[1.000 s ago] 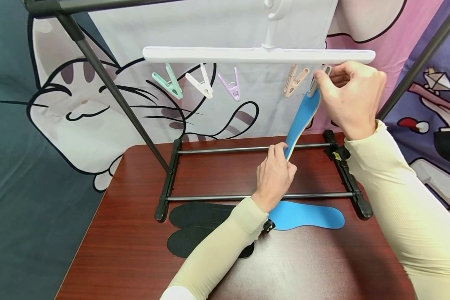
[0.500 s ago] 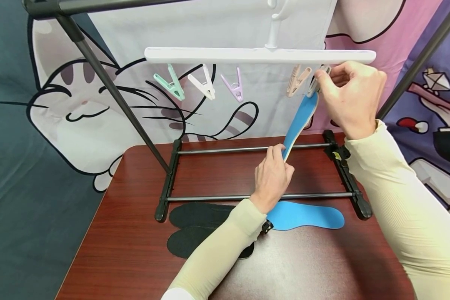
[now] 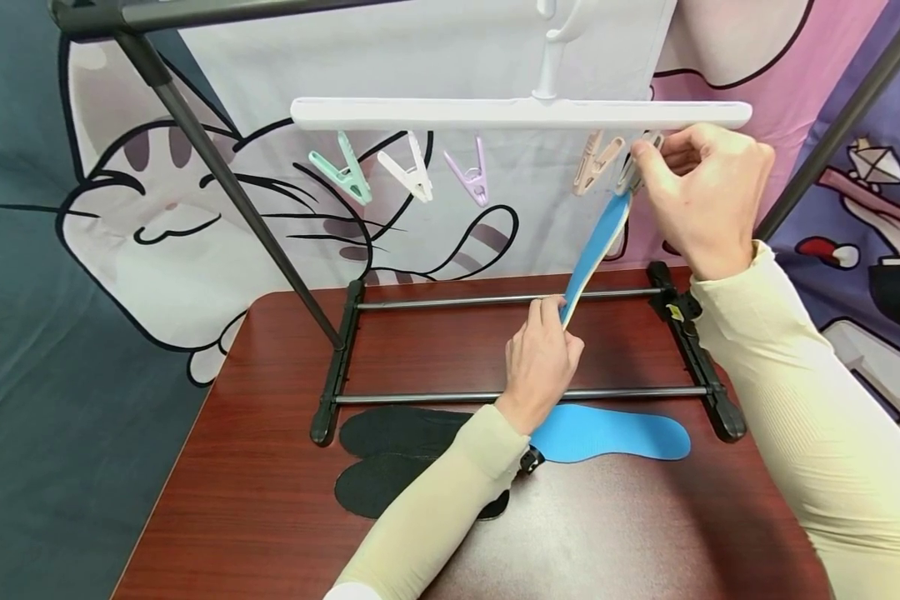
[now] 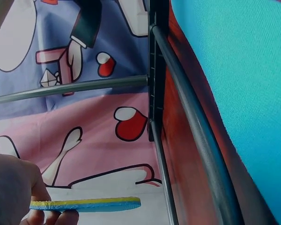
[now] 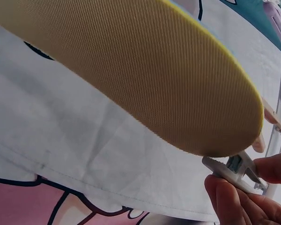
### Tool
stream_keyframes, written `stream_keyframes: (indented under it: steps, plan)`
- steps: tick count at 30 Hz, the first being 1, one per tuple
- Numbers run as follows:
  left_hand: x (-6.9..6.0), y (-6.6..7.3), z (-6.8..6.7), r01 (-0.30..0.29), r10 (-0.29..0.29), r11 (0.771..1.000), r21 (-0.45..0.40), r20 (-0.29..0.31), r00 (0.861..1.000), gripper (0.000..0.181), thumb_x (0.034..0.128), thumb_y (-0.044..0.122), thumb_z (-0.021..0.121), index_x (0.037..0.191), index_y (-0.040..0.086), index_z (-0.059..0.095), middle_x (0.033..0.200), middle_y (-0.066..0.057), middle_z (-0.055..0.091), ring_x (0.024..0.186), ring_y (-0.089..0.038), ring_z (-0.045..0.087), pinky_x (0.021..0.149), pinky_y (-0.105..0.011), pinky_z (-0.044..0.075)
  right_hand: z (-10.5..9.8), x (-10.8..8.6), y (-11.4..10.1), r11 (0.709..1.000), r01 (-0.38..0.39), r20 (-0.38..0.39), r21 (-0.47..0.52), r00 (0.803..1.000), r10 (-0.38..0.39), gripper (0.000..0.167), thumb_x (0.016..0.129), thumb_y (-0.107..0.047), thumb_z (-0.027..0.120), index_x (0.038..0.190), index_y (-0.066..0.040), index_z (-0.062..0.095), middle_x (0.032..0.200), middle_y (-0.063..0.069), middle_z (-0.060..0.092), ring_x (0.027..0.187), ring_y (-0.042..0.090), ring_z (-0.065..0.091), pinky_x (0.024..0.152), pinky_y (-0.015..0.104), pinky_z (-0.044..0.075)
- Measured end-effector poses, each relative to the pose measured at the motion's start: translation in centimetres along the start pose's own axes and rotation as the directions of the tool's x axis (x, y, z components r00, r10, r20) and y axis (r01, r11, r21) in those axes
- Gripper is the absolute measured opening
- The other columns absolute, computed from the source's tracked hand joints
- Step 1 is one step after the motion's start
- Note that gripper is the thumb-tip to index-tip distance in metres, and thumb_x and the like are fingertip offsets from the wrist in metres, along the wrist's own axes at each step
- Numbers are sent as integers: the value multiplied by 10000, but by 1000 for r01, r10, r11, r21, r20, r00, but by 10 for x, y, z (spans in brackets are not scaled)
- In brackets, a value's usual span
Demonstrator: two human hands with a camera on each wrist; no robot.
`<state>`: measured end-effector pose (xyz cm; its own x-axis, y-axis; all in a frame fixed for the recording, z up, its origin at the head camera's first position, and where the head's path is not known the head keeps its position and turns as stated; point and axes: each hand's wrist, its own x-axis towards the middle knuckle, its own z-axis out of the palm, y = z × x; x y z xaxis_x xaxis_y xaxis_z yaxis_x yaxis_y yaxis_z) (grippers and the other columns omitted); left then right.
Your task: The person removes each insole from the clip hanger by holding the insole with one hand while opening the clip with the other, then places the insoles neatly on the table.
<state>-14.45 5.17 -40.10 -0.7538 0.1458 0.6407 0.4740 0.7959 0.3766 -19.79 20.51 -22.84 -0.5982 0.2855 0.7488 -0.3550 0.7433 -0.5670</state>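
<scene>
My left hand (image 3: 540, 358) grips the lower end of a blue insole (image 3: 596, 246), which slants up to the right over the rack's base. The insole's underside (image 5: 145, 70) looks tan with a yellow edge in the right wrist view. Up at the hanger's right end, my right hand (image 3: 708, 196) pinches a grey clothespin (image 3: 627, 177) between thumb and fingers. The insole's top edge meets the mouth of that clothespin; whether it is clamped I cannot tell. The white hanger (image 3: 521, 113) hangs level above, with green, white, purple and peach clothespins (image 3: 597, 164) below it.
A second blue insole (image 3: 611, 433) and two black insoles (image 3: 390, 485) lie on the brown table (image 3: 607, 533), partly behind my left forearm. The rack's dark metal bars (image 3: 450, 303) cross the tabletop, and slanted poles (image 3: 232, 192) rise on both sides. A printed cloth hangs behind.
My left hand has moved slightly down and to the left with the insole's lower end. The insole's top has also shifted a little to the left. My right hand stays at the grey clothespin.
</scene>
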Motion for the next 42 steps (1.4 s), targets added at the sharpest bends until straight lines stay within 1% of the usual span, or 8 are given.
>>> stream_keyframes:
  steps: [6,13,19,27,30,34,39,42]
  plan:
    - [-4,0,-2,8,-8,1000,8,-1,1000,387,793,51,661,1167,89,570,913,-12,555,545,-124,522,436,-222,348,0,1,0,1000,7,2,2,1000,-7,347,837,-314,726,826,29,776,798,196,737,582,-283,426,644,66,312]
    - [-9,-1,-9,28,-28,1000,-12,29,999,370,810,52,661,1169,88,579,907,-7,562,539,-120,509,441,-221,352,-2,1,2,1000,0,17,-9,1000,0,337,840,-314,727,830,19,782,803,196,738,579,-280,426,645,70,310]
    - [-14,-4,-15,31,-32,999,7,49,998,351,800,58,674,1140,101,598,875,4,549,571,-130,537,460,-240,382,-4,1,3,1000,-4,26,-14,1000,4,340,833,-331,733,830,5,786,819,193,741,584,-280,428,655,76,303]
    - [-21,-7,-22,5,-7,999,32,69,998,336,788,60,672,1117,116,630,896,6,566,584,-146,558,457,-257,382,-6,0,2,1000,-11,45,-15,999,12,355,833,-361,731,852,-12,793,839,179,746,589,-279,439,656,78,309]
    - [-24,-8,-26,-12,8,999,38,91,996,336,789,74,677,1120,120,641,906,8,582,596,-149,581,456,-267,404,-7,0,2,1000,-17,51,-14,999,18,363,834,-363,730,862,-7,793,847,187,745,591,-280,442,645,71,318]
    - [-28,-9,-31,-41,35,998,47,134,990,311,806,90,687,1113,121,653,923,8,604,597,-145,590,460,-268,421,-7,0,1,1000,-27,55,-6,998,27,373,833,-367,731,869,0,788,854,200,742,593,-283,449,631,63,331]
    - [-34,-8,-37,-65,54,996,53,180,982,280,807,96,683,1084,132,670,904,25,600,551,-130,554,428,-242,367,-7,-1,1,999,-34,53,0,998,34,378,829,-367,741,869,7,783,863,204,743,601,-283,457,627,58,340]
    - [-38,-9,-40,-97,82,993,65,202,976,262,799,98,682,1058,138,687,887,34,600,553,-123,560,419,-231,356,-7,-1,1,999,-49,53,3,997,49,389,824,-377,747,883,6,782,873,203,744,601,-275,468,624,49,353]
